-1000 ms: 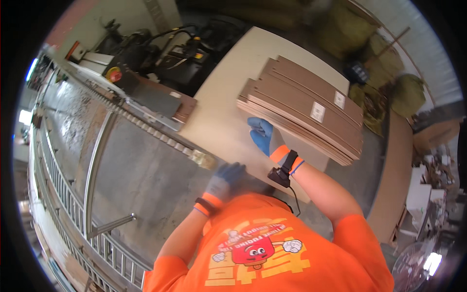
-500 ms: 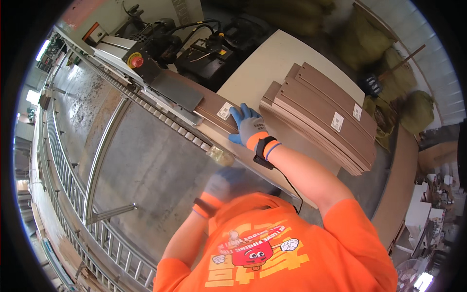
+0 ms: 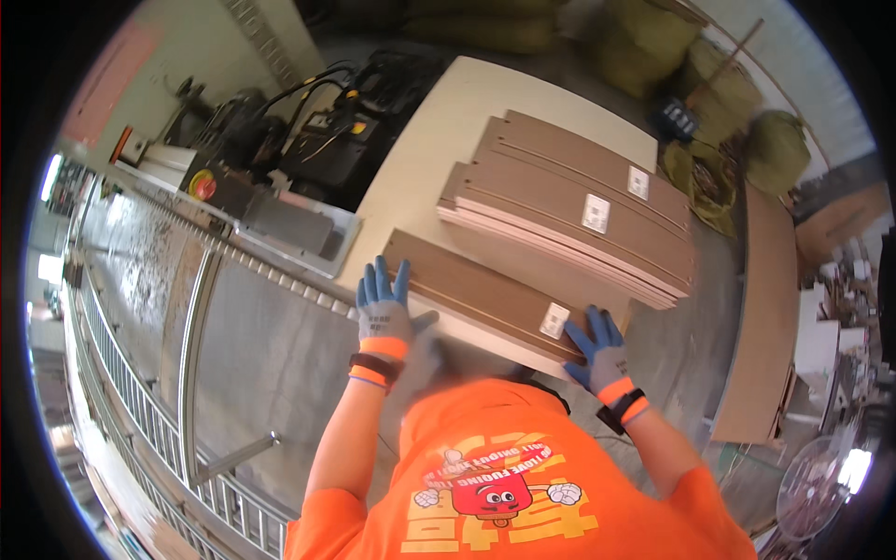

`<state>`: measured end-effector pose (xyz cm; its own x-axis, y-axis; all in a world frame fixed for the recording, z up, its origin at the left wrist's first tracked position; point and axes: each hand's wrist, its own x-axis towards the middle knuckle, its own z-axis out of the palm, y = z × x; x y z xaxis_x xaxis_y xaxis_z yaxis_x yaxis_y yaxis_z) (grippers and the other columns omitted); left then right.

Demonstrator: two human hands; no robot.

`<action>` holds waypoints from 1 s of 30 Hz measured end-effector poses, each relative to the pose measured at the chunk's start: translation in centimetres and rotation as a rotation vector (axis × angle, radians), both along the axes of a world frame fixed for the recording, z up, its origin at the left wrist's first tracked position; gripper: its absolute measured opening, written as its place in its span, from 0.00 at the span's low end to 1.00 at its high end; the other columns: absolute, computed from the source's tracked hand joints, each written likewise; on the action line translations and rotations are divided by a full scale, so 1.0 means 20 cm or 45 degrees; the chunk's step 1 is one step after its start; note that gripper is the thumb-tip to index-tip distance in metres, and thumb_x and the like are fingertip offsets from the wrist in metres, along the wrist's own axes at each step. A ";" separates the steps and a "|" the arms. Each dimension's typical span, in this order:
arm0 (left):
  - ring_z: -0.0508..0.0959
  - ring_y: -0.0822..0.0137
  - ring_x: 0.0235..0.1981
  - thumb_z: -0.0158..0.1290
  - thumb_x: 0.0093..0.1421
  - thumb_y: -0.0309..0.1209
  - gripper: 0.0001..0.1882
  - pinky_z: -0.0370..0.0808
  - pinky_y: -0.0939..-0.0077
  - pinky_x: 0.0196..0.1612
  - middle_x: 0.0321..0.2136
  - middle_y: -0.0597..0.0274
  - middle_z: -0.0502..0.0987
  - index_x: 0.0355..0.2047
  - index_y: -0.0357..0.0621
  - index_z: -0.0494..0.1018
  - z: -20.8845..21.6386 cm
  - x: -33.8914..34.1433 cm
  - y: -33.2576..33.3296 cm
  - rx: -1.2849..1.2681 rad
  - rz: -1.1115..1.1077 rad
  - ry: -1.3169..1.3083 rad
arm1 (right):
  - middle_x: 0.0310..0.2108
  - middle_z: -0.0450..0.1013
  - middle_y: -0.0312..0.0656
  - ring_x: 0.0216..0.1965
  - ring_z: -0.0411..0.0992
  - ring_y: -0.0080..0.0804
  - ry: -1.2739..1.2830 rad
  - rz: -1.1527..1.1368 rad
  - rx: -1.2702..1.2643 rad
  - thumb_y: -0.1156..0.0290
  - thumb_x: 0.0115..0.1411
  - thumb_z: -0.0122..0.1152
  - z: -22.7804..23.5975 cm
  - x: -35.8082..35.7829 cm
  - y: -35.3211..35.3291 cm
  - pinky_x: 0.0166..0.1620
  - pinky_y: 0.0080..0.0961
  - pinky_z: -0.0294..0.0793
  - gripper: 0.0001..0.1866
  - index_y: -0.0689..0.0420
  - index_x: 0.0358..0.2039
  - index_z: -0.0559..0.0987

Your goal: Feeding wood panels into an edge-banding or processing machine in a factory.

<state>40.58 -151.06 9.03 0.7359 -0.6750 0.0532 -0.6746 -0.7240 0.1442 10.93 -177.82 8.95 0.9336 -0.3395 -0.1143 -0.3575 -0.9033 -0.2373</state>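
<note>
A long brown board with a white label near its right end lies slantwise on the pale table in front of me. My left hand, in a grey and blue glove, touches its left end with fingers stretched out. At the opposite end, my right hand, gloved alike, rests against the corner with its fingers spread. Behind the board sits a stack of similar brown boards, two white labels on top. The undersides of both hands are hidden.
A machine with a red button and a grey metal plate stands at the left, beside a roller strip. Metal railings run along the left. Green sacks lie at the back right of the pale table.
The board has come away from the machine's plate toward the right. My left hand has risen to its left end, and my right hand has moved right and nearer, to the labelled end.
</note>
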 end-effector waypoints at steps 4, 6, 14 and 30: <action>0.52 0.38 0.70 0.67 0.45 0.56 0.56 0.54 0.48 0.69 0.70 0.38 0.52 0.70 0.49 0.55 -0.06 0.01 -0.11 0.113 0.010 0.157 | 0.70 0.51 0.60 0.65 0.57 0.67 -0.127 -0.409 0.190 0.68 0.50 0.71 -0.10 -0.39 -0.07 0.65 0.51 0.62 0.41 0.43 0.66 0.67; 0.59 0.40 0.68 0.70 0.45 0.48 0.51 0.59 0.50 0.67 0.66 0.40 0.60 0.67 0.47 0.60 -0.08 0.02 -0.14 0.030 -0.084 0.136 | 0.68 0.53 0.62 0.64 0.59 0.67 -0.168 -0.622 0.327 0.71 0.52 0.69 -0.17 -0.47 -0.07 0.65 0.50 0.62 0.40 0.45 0.66 0.66; 0.71 0.41 0.57 0.68 0.44 0.26 0.37 0.70 0.50 0.59 0.57 0.43 0.72 0.57 0.43 0.71 0.00 -0.02 -0.18 -0.513 -0.431 0.297 | 0.66 0.57 0.66 0.64 0.60 0.65 -0.544 -0.551 0.365 0.75 0.56 0.64 -0.11 -0.56 -0.09 0.64 0.48 0.64 0.35 0.49 0.65 0.67; 0.79 0.51 0.47 0.67 0.51 0.26 0.37 0.76 0.64 0.51 0.48 0.48 0.78 0.62 0.45 0.67 0.47 0.37 -0.75 -0.447 -0.388 0.279 | 0.65 0.62 0.59 0.59 0.67 0.62 -0.659 -0.548 0.195 0.78 0.58 0.62 0.30 -0.15 -0.72 0.58 0.43 0.72 0.32 0.48 0.64 0.68</action>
